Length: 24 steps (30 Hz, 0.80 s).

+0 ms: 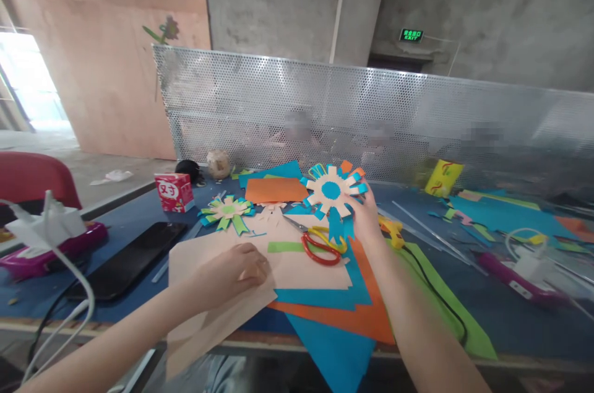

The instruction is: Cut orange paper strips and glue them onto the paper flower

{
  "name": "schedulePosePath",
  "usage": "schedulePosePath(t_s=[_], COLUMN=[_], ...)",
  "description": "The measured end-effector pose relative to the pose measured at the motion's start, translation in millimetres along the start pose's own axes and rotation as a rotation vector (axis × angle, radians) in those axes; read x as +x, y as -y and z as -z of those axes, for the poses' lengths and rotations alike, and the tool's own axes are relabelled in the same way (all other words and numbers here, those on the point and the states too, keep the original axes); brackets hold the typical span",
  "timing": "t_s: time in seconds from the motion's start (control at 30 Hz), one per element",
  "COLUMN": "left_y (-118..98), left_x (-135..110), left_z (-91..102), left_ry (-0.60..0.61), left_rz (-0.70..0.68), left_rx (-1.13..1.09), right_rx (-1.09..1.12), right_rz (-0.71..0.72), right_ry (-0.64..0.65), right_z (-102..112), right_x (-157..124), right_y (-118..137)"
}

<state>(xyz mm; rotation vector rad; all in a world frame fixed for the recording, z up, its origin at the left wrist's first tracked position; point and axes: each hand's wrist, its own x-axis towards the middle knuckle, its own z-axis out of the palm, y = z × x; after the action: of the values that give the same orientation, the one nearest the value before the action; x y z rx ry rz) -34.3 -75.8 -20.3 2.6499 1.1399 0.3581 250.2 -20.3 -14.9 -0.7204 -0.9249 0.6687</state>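
Observation:
My right hand (pixel 364 210) is closed on the edge of a paper flower (pixel 332 190) and holds it up above the table. The flower has beige petals with blue and orange tips, a blue round centre and blue tails hanging down. My left hand (pixel 245 269) rests low over beige paper (pixel 208 250), its fingers curled together; whatever they pinch, if anything, is hidden. Between the hands lie scissors (pixel 320 244) with red and yellow handles, on beige sheets beside a green strip (pixel 288 247). A second paper flower (pixel 227 213), green, beige and blue, lies further left.
A yellow glue gun (pixel 392 230) with a black cord lies right of my right wrist. At left are a black phone (pixel 134 257), a red box (pixel 174 192) and a purple power strip (pixel 88 235). A perforated metal screen (pixel 278 108) borders the table's back.

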Motion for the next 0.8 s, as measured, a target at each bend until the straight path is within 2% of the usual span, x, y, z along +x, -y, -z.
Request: schedulePosePath(t_s=[0.2, 0.3, 0.53, 0.63, 0.73, 0.8], left_y=[8.4, 10.1, 16.3, 17.2, 25.5, 37.5], left_x=[9.0, 15.5, 26.2, 29.1, 35.7, 45.1], left_z=[-7.1, -10.3, -15.7, -12.0, -1.5, 8.2], left_ry=[-0.073, -0.139, -0.152, -0.133, -0.155, -0.168], left_rz=[0.091, 0.157, 0.137, 0.098, 0.029, 0.077], left_rx=[-0.089, -0.164, -0.173, -0.259, -0.303, -0.228], right_rx=[0.194, 0.253, 0.321, 0.327, 0.321, 0.303], right_rz=[-0.146, -0.186, -0.200, -0.239, -0.313, -0.376], right_ry=[-0.005, -0.047, -0.151, -0.108, 0.006, 0.098], right_z=[-2.7, -1.0, 6.1, 2.0, -9.2, -18.7], right_x=[0.9, 1.5, 7.6, 4.5, -7.4, -18.7], right_y=[11.3, 13.7, 16.4, 17.9, 17.9, 15.3])
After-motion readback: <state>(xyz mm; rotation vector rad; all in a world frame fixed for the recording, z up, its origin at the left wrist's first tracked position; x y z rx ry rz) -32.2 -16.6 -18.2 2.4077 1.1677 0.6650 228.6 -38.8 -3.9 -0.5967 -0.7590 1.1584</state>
